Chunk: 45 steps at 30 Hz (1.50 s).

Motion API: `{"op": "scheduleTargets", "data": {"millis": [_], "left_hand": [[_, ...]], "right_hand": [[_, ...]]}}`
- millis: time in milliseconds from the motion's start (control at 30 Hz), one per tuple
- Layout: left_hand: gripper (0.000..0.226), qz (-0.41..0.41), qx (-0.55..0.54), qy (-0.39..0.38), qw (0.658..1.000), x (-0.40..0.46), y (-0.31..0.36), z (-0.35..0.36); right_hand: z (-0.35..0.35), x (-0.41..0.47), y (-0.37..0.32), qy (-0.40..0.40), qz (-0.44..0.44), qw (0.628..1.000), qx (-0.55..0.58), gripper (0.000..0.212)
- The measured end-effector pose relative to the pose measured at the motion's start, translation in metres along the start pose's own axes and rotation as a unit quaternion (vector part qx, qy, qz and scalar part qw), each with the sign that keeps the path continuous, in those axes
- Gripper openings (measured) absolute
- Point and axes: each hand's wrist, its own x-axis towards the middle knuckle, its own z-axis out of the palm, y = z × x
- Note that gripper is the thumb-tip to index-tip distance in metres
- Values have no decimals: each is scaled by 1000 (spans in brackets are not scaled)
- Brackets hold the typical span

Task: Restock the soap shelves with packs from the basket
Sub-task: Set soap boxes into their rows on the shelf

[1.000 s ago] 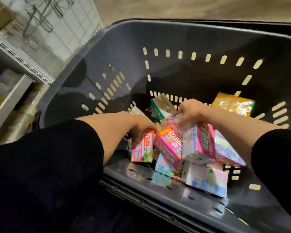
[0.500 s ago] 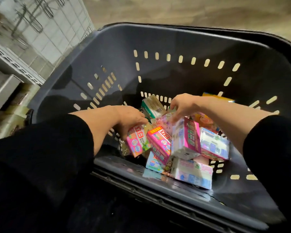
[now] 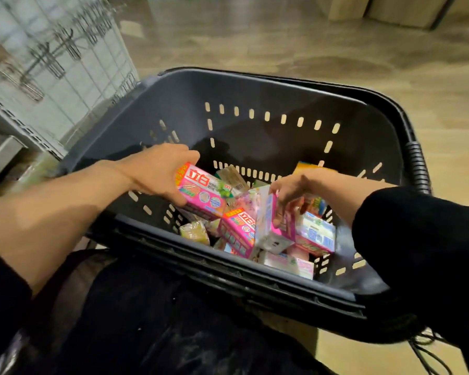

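left hand (image 3: 157, 174) has a pink pack (image 3: 203, 193) gripped and lifted, long axis pointing into the basket (image 3: 255, 85), shelves (image 3: 16, 125) off to its left; right hand (image 3: 290, 190) pinches a white pack (image 3: 268, 220).

text: "立白" | on: pink soap pack (image 3: 203, 194) — other print unreadable

My basket (image 3: 255, 87) is dark grey, its walls dotted with pale slots. The soap pack (image 3: 203, 194) I'm gripping is bright pink with red-and-white lettering. My sleeves (image 3: 417, 239) are black, the floor (image 3: 282, 36) tan.
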Motion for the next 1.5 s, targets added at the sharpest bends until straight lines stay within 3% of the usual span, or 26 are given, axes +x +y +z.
{"op": "scheduleTargets", "data": {"millis": [67,200,267,333,433,500,567,667,733,900,1000,1067,1167,1333,1500], "left_hand": [[55,1,-1,11,1000,-9,4,-4],[52,-7,-4,53,999,-27,12,-15],[52,-36,-9,73,997,-36,13,-19],[59,-68,-3,96,993,-42,13,-19],[67,-132,6,132,982,-51,9,-12],[69,-172,12,144,974,-53,8,-8],[72,-200,10,144,969,-53,9,-8],[67,-237,-4,147,960,-54,9,-8],[62,-270,-12,160,949,-56,8,-7],[62,-315,-32,173,933,-57,5,-5],[64,-328,-21,162,930,-57,4,-3],[65,-333,-23,162,929,-57,5,-3],[66,-337,-17,166,927,-55,5,-5],[66,-339,-10,176,924,-55,5,-6],[64,-319,-48,273,906,-61,12,-9]], "right_hand": [[5,-5,-5,20,12,999,39,66],[32,-11,-35,170,-59,984,-13,35],[43,-14,-49,223,-87,970,-48,40],[45,-17,-59,296,-137,943,-61,45],[40,-22,-70,399,-268,874,-72,42],[42,-14,-69,404,-325,845,-129,39],[43,1,-57,349,-317,868,-158,43],[44,17,-39,232,-221,908,-271,64],[40,25,-36,206,-198,916,-281,58],[23,51,-58,262,-229,923,-163,42],[20,75,-71,263,-240,917,-180,67],[20,92,-77,249,-240,905,-249,87],[24,114,-79,229,-259,880,-327,100],[23,128,-67,313,-366,807,-342,74],[2,98,-69,416,-382,785,-256,70]]}}
